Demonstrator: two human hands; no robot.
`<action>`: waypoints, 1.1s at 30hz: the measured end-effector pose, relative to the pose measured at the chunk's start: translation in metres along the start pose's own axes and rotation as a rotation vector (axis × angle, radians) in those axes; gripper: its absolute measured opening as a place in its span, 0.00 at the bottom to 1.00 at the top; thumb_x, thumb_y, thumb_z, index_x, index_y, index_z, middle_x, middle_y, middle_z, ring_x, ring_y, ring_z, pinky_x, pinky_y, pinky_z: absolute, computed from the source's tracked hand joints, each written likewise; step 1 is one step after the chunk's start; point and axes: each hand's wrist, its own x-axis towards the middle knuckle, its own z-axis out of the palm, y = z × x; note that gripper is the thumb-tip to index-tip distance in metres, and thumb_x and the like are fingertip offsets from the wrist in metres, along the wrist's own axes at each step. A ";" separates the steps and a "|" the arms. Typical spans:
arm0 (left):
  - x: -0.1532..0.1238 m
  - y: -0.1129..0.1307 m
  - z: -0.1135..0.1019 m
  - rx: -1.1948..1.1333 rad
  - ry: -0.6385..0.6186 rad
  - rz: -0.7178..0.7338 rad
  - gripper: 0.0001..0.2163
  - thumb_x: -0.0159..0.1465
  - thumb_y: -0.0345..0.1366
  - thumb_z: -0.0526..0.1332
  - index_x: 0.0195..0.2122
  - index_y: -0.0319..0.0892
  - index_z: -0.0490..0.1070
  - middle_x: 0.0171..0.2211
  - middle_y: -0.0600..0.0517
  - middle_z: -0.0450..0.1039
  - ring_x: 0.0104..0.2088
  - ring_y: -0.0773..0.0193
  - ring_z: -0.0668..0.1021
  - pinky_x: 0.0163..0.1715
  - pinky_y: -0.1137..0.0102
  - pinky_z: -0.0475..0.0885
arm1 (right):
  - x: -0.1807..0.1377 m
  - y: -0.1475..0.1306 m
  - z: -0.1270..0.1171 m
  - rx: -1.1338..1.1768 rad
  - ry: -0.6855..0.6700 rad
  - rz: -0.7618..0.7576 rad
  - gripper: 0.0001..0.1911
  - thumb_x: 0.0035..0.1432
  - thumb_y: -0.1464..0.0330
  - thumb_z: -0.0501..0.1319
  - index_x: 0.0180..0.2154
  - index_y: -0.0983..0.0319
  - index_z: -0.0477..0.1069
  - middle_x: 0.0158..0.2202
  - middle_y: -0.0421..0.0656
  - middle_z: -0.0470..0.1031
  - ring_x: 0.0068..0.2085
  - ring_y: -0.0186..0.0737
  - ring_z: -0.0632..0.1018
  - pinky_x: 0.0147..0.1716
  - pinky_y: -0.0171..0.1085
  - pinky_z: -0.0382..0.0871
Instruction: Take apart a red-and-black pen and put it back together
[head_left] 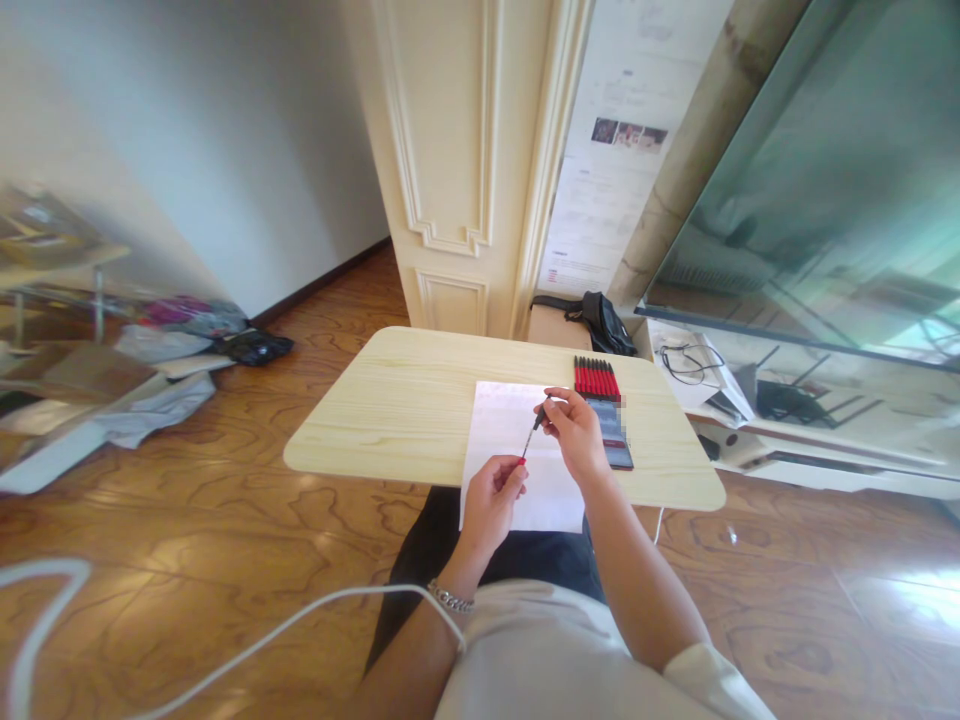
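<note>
My left hand (pixel 493 497) pinches the red lower end of a thin pen (pixel 532 436) that slants up to the right. My right hand (pixel 575 428) is closed round the pen's dark upper end. Both hands hover over a white sheet of paper (pixel 502 420) lying on a small light wooden table (pixel 390 400). The sheet overhangs the table's near edge. Right of my right hand lies a pack of several red-and-black pens (pixel 598 379), with a dark flat part (pixel 611 440) below it.
A black bag (pixel 600 320) sits on the floor behind the table by a cream panelled door. A low white shelf with cables (pixel 720 385) stands at the right under a glass panel. Clothes and papers (pixel 150 370) lie on the wooden floor at left. A white cable (pixel 247 650) runs near me.
</note>
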 end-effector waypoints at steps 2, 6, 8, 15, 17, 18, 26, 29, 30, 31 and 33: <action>0.000 0.001 0.000 -0.008 0.003 -0.016 0.14 0.57 0.44 0.63 0.38 0.39 0.71 0.29 0.51 0.74 0.25 0.69 0.74 0.27 0.73 0.68 | 0.000 0.001 0.000 -0.010 0.001 0.003 0.18 0.50 0.59 0.63 0.41 0.60 0.67 0.30 0.42 0.76 0.26 0.32 0.70 0.26 0.34 0.64; 0.001 0.002 0.000 -0.007 0.009 -0.022 0.15 0.56 0.44 0.63 0.38 0.38 0.71 0.28 0.51 0.74 0.25 0.69 0.74 0.27 0.73 0.68 | 0.001 0.003 0.000 -0.014 0.007 -0.005 0.19 0.50 0.58 0.63 0.41 0.60 0.67 0.30 0.42 0.76 0.25 0.32 0.71 0.25 0.33 0.64; 0.001 0.001 0.000 0.000 0.007 -0.013 0.15 0.56 0.45 0.63 0.38 0.38 0.71 0.28 0.51 0.73 0.25 0.68 0.74 0.26 0.73 0.68 | 0.002 0.003 0.001 0.001 0.007 -0.014 0.18 0.50 0.59 0.63 0.41 0.61 0.67 0.29 0.42 0.76 0.25 0.32 0.70 0.25 0.33 0.63; 0.000 -0.001 -0.001 0.016 0.007 -0.003 0.14 0.57 0.44 0.62 0.38 0.39 0.71 0.29 0.51 0.74 0.25 0.68 0.74 0.27 0.72 0.68 | 0.003 0.001 0.001 -0.006 0.004 -0.016 0.18 0.50 0.59 0.63 0.41 0.61 0.67 0.29 0.42 0.76 0.25 0.32 0.71 0.25 0.33 0.64; 0.001 -0.001 -0.001 0.018 0.008 -0.006 0.14 0.57 0.44 0.62 0.38 0.39 0.71 0.29 0.51 0.74 0.25 0.68 0.74 0.26 0.72 0.68 | 0.003 0.001 0.000 -0.014 0.013 -0.018 0.18 0.50 0.59 0.63 0.41 0.61 0.67 0.29 0.42 0.76 0.25 0.32 0.70 0.24 0.33 0.63; 0.001 -0.001 -0.001 0.019 0.007 -0.006 0.14 0.57 0.44 0.62 0.38 0.39 0.71 0.29 0.51 0.74 0.25 0.68 0.74 0.26 0.73 0.68 | 0.003 0.001 0.000 -0.018 0.010 -0.021 0.18 0.50 0.59 0.63 0.41 0.61 0.67 0.29 0.42 0.76 0.25 0.32 0.70 0.25 0.33 0.63; 0.000 -0.001 -0.001 0.022 -0.009 -0.003 0.14 0.58 0.43 0.62 0.39 0.38 0.70 0.29 0.50 0.73 0.25 0.69 0.74 0.26 0.73 0.68 | 0.000 0.004 -0.002 -0.065 -0.036 -0.053 0.17 0.52 0.60 0.61 0.42 0.61 0.67 0.30 0.43 0.76 0.26 0.33 0.70 0.25 0.34 0.63; 0.000 0.002 0.000 0.003 0.009 -0.009 0.14 0.57 0.43 0.62 0.38 0.39 0.71 0.29 0.51 0.74 0.25 0.69 0.74 0.26 0.73 0.68 | -0.006 0.005 -0.001 -0.109 -0.076 -0.058 0.15 0.53 0.61 0.61 0.42 0.61 0.68 0.31 0.43 0.76 0.25 0.33 0.70 0.25 0.34 0.63; 0.001 0.003 0.000 -0.007 0.015 -0.015 0.14 0.56 0.44 0.63 0.38 0.39 0.71 0.29 0.51 0.74 0.24 0.69 0.74 0.26 0.73 0.68 | -0.009 0.006 -0.001 -0.117 -0.091 -0.054 0.15 0.53 0.61 0.61 0.41 0.60 0.68 0.31 0.44 0.76 0.25 0.33 0.70 0.25 0.34 0.64; 0.001 0.004 0.001 -0.014 0.018 -0.022 0.14 0.56 0.44 0.63 0.38 0.39 0.71 0.29 0.50 0.74 0.24 0.69 0.74 0.26 0.73 0.68 | -0.012 0.007 -0.001 -0.123 -0.105 -0.047 0.15 0.53 0.61 0.61 0.41 0.60 0.68 0.31 0.44 0.76 0.25 0.33 0.70 0.25 0.34 0.64; 0.000 0.007 0.001 -0.017 0.010 -0.041 0.15 0.56 0.45 0.63 0.38 0.39 0.71 0.29 0.50 0.74 0.24 0.68 0.74 0.25 0.73 0.68 | -0.019 0.012 -0.001 -0.134 -0.128 -0.031 0.15 0.53 0.61 0.61 0.42 0.60 0.68 0.31 0.44 0.76 0.26 0.33 0.70 0.25 0.34 0.65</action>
